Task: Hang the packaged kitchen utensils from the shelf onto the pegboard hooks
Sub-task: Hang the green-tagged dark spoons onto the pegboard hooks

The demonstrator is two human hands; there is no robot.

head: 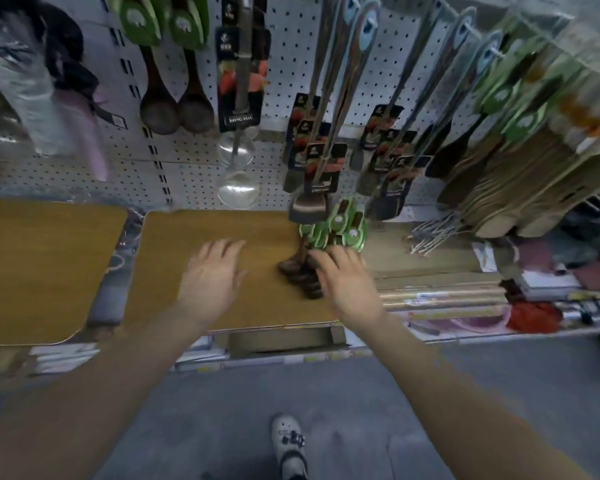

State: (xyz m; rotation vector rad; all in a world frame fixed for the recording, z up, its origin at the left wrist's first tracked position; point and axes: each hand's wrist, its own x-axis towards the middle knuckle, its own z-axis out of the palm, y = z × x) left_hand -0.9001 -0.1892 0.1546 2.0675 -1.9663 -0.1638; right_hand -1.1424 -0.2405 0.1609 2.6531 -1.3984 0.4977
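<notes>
Left hand (211,273): centre of the frame, fingers spread flat and loose over the wooden board (201,237), holding nothing, grip wide.
Right hand (343,280): just right of centre, fingers reaching down onto the wooden spoons, touching them; grip kinda blurry, can't tell if actually curled round one.
Wooden spoons (300,271): small pile lying on the right end of the board, dark bowls toward the camera, green card labels (340,225) at the far end by the pegboard foot.
Pegboard (187,140): white, filling the upper half of the frame.
Hung spoons (175,109): upper left of centre, two dark ones with the same green cards, already on hooks.
Ladles (238,188): clear-looking bowls, hanging just right of those spoons with dark cards.
Spatulas (312,202): long handles, dark cards, bunched on hooks centre right.
Bamboo utensils (520,188): thick pale row on the far right hooks, green cards on top.
Shelf (430,271): right side, cluttered with flat packs and loose wire hooks (430,233).
Shoe (290,445): white, bottom centre on grey floor.
</notes>
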